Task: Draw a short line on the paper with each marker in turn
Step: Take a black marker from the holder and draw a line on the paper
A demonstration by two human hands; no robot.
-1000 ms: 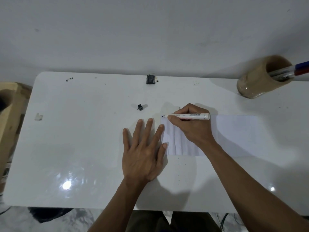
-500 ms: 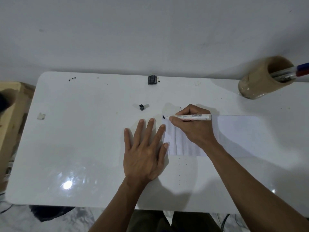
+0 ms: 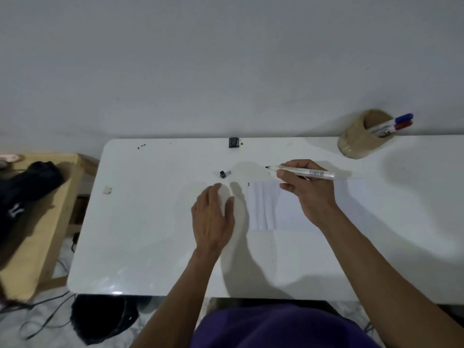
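White surface, glossy, against a grey wall. Paper: white sheet lying flat right of centre, faintly creased in vertical folds at its left part; one short black line at its top left corner. Marker: white barrel, uncapped, black tip pointing left, held roughly level and past the paper's far edge, tip clear of the sheet. Right hand: fingers closed around the marker barrel, hand lying over the upper middle of the paper. Left hand: empty, fingers loose and together, blurred, just left of the paper; whether it touches the surface cannot be told. Cap: small, black, resting on the surface beyond the left hand, apart from the paper. Holder: tan cylinder at the far right corner, tilted in the wide lens, containing two markers, one with a blue cap and one with a red cap. Small black clip-like object at the far edge, centre. Wooden bench to the left, bearing a dark cap.
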